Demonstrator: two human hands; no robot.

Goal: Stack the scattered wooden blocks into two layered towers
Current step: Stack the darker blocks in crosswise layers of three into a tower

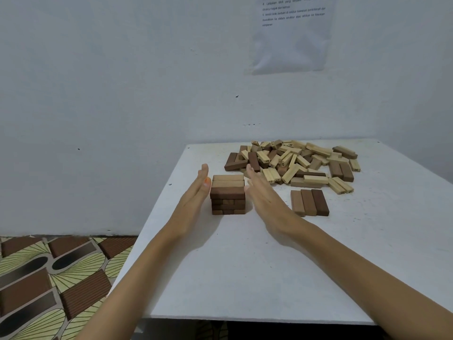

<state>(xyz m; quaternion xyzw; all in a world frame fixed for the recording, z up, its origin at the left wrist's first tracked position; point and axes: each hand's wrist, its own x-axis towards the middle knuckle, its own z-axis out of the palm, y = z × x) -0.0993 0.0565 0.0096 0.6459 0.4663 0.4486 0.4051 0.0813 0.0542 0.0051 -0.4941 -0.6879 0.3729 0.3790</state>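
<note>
A short tower [228, 195] of dark and light wooden blocks stands several layers high near the table's left side. My left hand [196, 192] is flat and upright just left of it, fingers straight, holding nothing. My right hand [263, 192] is flat on the tower's right side, close to it, also holding nothing. To the right, a single layer of three blocks [309, 202] lies side by side on the table. A loose pile of scattered blocks [294, 160] covers the far part of the table.
The white table [245, 266] has its left edge near the tower and its front edge close to me. A white wall stands behind, with a printed sheet [291, 33] taped on it. Patterned floor [49, 278] shows at lower left.
</note>
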